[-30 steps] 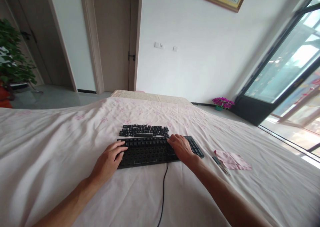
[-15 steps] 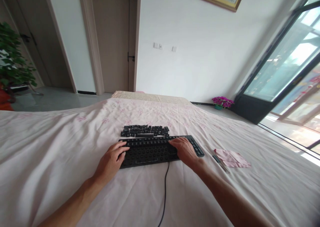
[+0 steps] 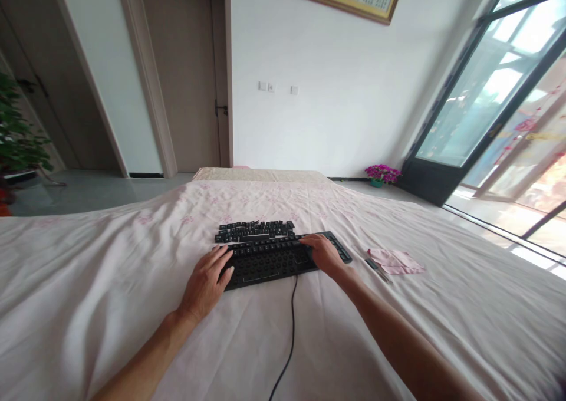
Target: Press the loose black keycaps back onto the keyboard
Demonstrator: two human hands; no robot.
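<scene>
Head: one keyboard (image 3: 283, 259), two hands (image 3: 265, 265).

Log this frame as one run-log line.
left hand: on keyboard left end | right hand: on keyboard right side | loose keycaps: behind keyboard | cloth: right

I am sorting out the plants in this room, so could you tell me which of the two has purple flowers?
The small potted plant on the floor by the glass door, right of the bed. The large plant at the far left shows only green leaves.
</scene>
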